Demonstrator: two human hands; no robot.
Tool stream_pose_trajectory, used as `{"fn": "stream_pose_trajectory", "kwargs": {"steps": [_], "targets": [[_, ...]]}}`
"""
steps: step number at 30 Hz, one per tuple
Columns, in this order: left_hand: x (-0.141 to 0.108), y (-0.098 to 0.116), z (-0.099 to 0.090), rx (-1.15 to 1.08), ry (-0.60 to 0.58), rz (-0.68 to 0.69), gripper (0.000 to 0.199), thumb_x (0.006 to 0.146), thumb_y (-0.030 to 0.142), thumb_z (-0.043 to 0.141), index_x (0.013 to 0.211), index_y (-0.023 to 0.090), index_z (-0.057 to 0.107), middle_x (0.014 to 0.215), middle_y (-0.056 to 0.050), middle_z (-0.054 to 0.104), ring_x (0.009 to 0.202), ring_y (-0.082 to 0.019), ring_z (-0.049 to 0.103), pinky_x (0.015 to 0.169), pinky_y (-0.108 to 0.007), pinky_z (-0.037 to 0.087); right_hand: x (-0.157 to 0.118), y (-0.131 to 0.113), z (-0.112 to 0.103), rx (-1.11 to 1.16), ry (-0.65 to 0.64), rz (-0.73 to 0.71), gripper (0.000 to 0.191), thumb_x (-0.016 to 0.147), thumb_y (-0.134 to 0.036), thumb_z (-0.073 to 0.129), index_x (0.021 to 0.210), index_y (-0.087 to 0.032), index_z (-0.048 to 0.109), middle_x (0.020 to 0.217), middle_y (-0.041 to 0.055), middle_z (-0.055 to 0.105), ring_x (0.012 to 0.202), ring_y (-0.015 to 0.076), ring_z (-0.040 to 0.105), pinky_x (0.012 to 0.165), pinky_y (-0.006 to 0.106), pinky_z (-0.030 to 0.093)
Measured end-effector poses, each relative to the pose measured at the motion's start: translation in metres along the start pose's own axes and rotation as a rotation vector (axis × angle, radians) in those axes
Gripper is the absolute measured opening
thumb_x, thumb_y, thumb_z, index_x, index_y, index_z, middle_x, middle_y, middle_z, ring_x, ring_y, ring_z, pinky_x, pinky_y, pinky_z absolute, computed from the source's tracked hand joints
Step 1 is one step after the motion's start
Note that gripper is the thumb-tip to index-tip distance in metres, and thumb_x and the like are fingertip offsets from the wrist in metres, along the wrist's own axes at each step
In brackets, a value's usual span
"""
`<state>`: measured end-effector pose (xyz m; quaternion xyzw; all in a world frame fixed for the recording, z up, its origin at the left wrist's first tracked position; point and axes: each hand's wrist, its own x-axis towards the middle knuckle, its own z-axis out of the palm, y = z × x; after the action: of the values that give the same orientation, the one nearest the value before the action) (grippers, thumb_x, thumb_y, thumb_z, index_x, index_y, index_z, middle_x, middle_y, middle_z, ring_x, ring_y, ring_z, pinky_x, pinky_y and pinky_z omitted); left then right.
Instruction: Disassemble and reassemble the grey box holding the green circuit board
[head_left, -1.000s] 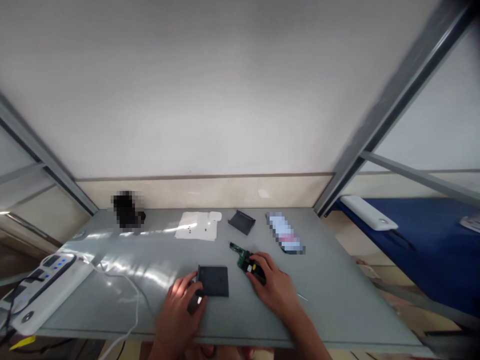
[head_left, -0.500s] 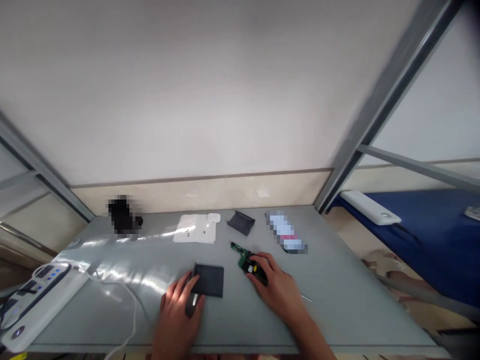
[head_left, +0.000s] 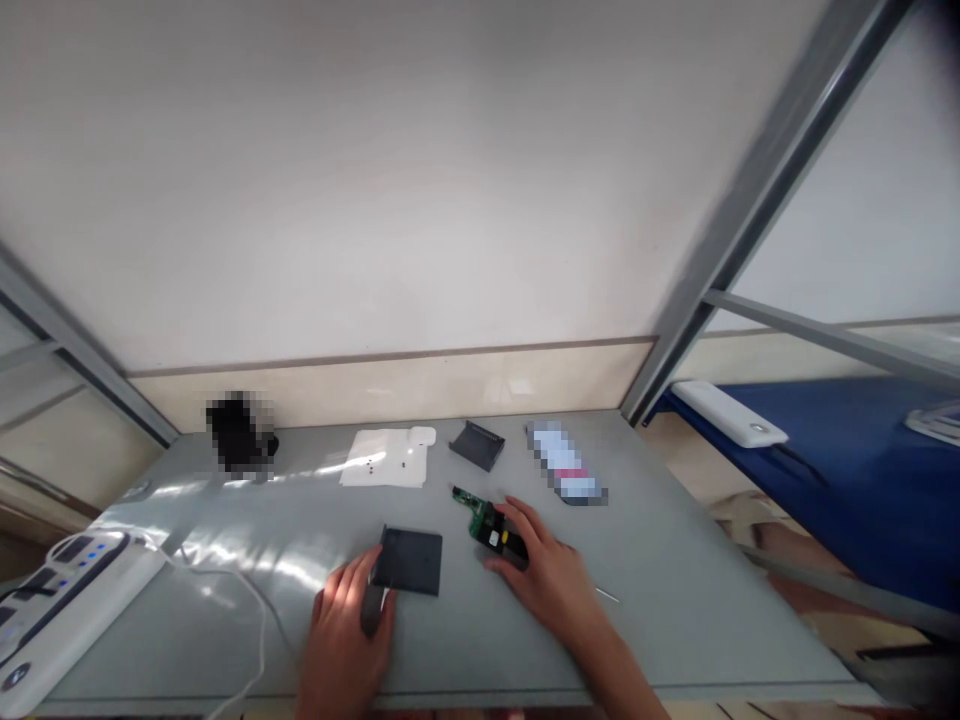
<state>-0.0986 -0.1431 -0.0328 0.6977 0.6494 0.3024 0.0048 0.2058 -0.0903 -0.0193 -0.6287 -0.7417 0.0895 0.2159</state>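
On the table lies a dark grey plastic casing, a flat square panel with a narrower rounded part running toward me. My left hand is closed around that narrower part, fingertips at the panel's left edge and thumb on the near side. To the right, my right hand grips a green circuit board by its black block, thumb and fingers on either side. White and yellow labels show on the block. The board's narrow end points away to the left. Part of the block is hidden under my fingers.
A dark cover piece lies behind the board. White paper holds several tiny dark bits. A blurred phone-like object and a thin metal rod are right. At left stand a power strip, its white cable and a blurred black object.
My left fingers have slid off the panel's face to its left edge. The right hand still grips the circuit board. The whole view has shifted slightly.
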Motion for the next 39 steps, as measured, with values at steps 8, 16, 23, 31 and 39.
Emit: {"fn": "stream_pose_trajectory", "kwargs": {"steps": [8, 16, 23, 31, 39], "targets": [[0.0, 0.001, -0.003, -0.031, -0.049, -0.021, 0.042, 0.098, 0.033, 0.052, 0.138, 0.024, 0.062, 0.135, -0.008, 0.072, 0.128, -0.032, 0.064, 0.11, -0.055, 0.053, -0.002, 0.001, 0.003, 0.019, 0.028, 0.002, 0.039, 0.091, -0.042, 0.073, 0.125, -0.03, 0.058, 0.148, 0.005, 0.066, 0.089, 0.0277, 0.082, 0.072, 0.04, 0.065], [0.007, -0.004, 0.001, -0.107, -0.004, -0.03, 0.034, 0.093, 0.03, 0.059, 0.127, 0.025, 0.065, 0.122, -0.008, 0.074, 0.119, -0.031, 0.068, 0.103, -0.051, 0.058, -0.001, -0.001, 0.003, -0.013, 0.059, -0.042, 0.031, 0.098, -0.039, 0.061, 0.128, -0.03, 0.058, 0.141, 0.0055, 0.071, 0.082, 0.0266, 0.082, 0.068, 0.04, 0.065], [0.046, -0.014, 0.002, -0.227, -0.106, 0.04, 0.031, 0.088, 0.029, 0.066, 0.118, 0.027, 0.064, 0.129, -0.007, 0.071, 0.123, -0.031, 0.064, 0.106, -0.05, 0.054, -0.001, 0.0, 0.005, -0.015, 0.068, -0.054, 0.035, 0.099, -0.04, 0.061, 0.134, -0.03, 0.058, 0.146, 0.0049, 0.068, 0.087, 0.0273, 0.083, 0.071, 0.041, 0.067], [0.051, -0.004, 0.022, -0.232, -0.154, -0.023, 0.029, 0.083, 0.025, 0.067, 0.111, 0.025, 0.063, 0.146, -0.007, 0.066, 0.135, -0.034, 0.057, 0.116, -0.056, 0.043, -0.001, 0.0, 0.003, -0.003, 0.051, -0.049, 0.035, 0.098, -0.037, 0.064, 0.132, -0.029, 0.061, 0.144, 0.0059, 0.069, 0.086, 0.0275, 0.083, 0.072, 0.042, 0.068], [0.051, -0.009, 0.01, -0.285, -0.21, -0.042, 0.064, 0.088, 0.037, 0.069, 0.15, 0.026, 0.053, 0.153, -0.01, 0.06, 0.141, -0.034, 0.054, 0.121, -0.055, 0.04, 0.005, -0.021, -0.009, 0.308, -0.019, -0.217, 0.037, 0.092, -0.03, 0.074, 0.128, -0.033, 0.068, 0.144, 0.0023, 0.071, 0.113, 0.0273, 0.079, 0.09, 0.039, 0.067]]}}
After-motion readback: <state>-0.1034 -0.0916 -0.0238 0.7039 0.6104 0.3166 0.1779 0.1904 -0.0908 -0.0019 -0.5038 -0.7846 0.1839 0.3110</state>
